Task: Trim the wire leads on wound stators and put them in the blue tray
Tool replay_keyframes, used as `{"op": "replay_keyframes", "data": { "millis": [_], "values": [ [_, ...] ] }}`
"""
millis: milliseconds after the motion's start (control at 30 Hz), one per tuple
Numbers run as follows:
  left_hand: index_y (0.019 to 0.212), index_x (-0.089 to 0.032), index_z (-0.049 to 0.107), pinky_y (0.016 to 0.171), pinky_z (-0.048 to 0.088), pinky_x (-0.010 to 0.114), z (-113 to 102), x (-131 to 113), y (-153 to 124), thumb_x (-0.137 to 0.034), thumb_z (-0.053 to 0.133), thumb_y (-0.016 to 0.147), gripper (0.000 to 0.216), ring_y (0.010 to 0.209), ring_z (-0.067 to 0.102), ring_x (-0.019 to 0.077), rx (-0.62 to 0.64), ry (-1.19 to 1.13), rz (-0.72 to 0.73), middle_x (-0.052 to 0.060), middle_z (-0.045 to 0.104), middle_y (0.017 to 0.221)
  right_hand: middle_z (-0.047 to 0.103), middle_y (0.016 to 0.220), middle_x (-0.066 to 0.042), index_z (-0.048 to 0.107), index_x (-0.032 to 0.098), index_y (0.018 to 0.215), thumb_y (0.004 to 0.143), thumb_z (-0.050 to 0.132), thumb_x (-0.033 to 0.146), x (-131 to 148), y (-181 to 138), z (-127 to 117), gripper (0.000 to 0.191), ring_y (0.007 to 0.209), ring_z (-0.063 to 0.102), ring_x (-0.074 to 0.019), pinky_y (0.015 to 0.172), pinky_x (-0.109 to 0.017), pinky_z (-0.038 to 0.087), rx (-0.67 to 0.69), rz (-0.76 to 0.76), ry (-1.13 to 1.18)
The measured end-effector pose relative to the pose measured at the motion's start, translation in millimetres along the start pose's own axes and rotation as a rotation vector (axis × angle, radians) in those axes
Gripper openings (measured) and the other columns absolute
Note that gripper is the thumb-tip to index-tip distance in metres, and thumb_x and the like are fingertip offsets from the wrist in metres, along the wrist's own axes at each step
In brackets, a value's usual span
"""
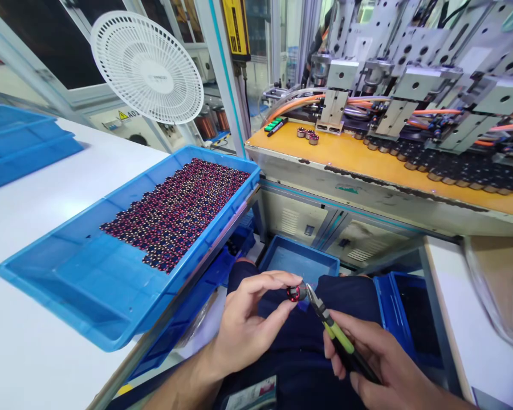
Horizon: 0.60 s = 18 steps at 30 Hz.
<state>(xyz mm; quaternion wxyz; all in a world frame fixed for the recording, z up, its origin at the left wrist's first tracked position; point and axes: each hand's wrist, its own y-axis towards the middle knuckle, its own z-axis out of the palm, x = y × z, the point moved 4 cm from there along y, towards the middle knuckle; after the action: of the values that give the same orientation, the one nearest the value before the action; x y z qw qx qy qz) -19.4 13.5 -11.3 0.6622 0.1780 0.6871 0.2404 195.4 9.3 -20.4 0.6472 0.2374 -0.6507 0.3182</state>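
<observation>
Between the thumb and fingertips of my left hand (248,322) is a small round motor stator (296,292), dark with red and copper-coloured parts showing. My right hand (378,353) grips cutting pliers (341,337) with green and black handles. Their metal jaws point up and to the left and sit at the right side of the stator; whether they touch it or are closed on a wire is too small to tell. Both hands are above my lap. To the left, a blue tray (85,276) holds many similar stators (183,210) in packed rows.
A white fan (147,67) stands behind the tray. At the right, a machine with an orange worktop (350,159) carries loose stators (313,139), a row of dark parts (465,168) and hoses. A blue bin (301,256) lies below; blue crates (25,142) sit far left.
</observation>
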Motion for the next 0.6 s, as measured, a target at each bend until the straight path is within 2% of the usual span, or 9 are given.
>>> {"op": "replay_keyframes", "data": {
  "millis": [167, 300, 400, 500, 600],
  "values": [
    [0.118, -0.026, 0.054, 0.094, 0.059, 0.032, 1.1, 2.4, -1.1, 0.010, 0.066, 0.076, 0.057, 0.104, 0.071, 0.0173, 0.000, -0.010, -0.053, 0.004, 0.072, 0.112, 0.059, 0.095, 0.000, 0.047, 0.037, 0.144, 0.079, 0.052, 0.003, 1.9, 4.2, -3.9, 0.074, 0.075, 0.057, -0.0094, 0.069, -0.020, 0.049, -0.061, 0.042, -0.114],
    [0.112, -0.028, 0.060, 0.091, 0.059, 0.027, -0.7, 6.7, -0.3, 0.007, 0.069, 0.076, 0.050, 0.100, 0.072, 0.0153, -0.056, -0.053, -0.142, 0.002, 0.073, 0.109, 0.061, 0.103, -0.005, 0.040, 0.028, 0.149, 0.089, 0.048, 0.013, -8.1, 7.1, -7.3, 0.062, 0.082, 0.061, -0.0127, 0.077, -0.025, 0.053, -0.106, 0.077, -0.214],
    [0.104, -0.026, 0.069, 0.086, 0.059, 0.025, -3.5, 16.5, 2.9, -0.001, 0.075, 0.074, 0.039, 0.094, 0.072, 0.0149, -0.093, -0.221, -0.288, 0.003, 0.074, 0.106, 0.064, 0.092, -0.006, 0.051, 0.020, 0.142, 0.087, 0.049, 0.016, -3.3, 14.5, -11.2, 0.055, 0.083, 0.065, -0.0160, 0.081, -0.028, 0.055, -0.134, 0.018, -0.438],
    [0.089, -0.020, 0.076, 0.081, 0.058, 0.022, -4.6, 32.2, 4.6, -0.015, 0.084, 0.070, 0.021, 0.090, 0.072, 0.0151, -0.124, -0.480, -0.514, 0.006, 0.076, 0.100, 0.068, 0.098, -0.009, 0.061, 0.019, 0.133, 0.082, 0.052, 0.017, 23.4, 31.7, -30.2, 0.052, 0.097, 0.066, -0.0216, 0.089, -0.031, 0.054, -0.214, -0.116, -0.813],
    [0.084, -0.019, 0.078, 0.076, 0.058, 0.022, -5.5, 45.7, 0.1, -0.025, 0.089, 0.064, 0.024, 0.085, 0.071, 0.0154, -0.162, -0.625, -0.735, 0.007, 0.076, 0.099, 0.064, 0.117, -0.011, 0.055, 0.017, 0.140, 0.079, 0.049, 0.017, 70.8, 62.2, -74.2, 0.061, 0.107, 0.063, -0.0231, 0.095, -0.032, 0.052, -0.414, -0.354, -1.115]
  ]
}}
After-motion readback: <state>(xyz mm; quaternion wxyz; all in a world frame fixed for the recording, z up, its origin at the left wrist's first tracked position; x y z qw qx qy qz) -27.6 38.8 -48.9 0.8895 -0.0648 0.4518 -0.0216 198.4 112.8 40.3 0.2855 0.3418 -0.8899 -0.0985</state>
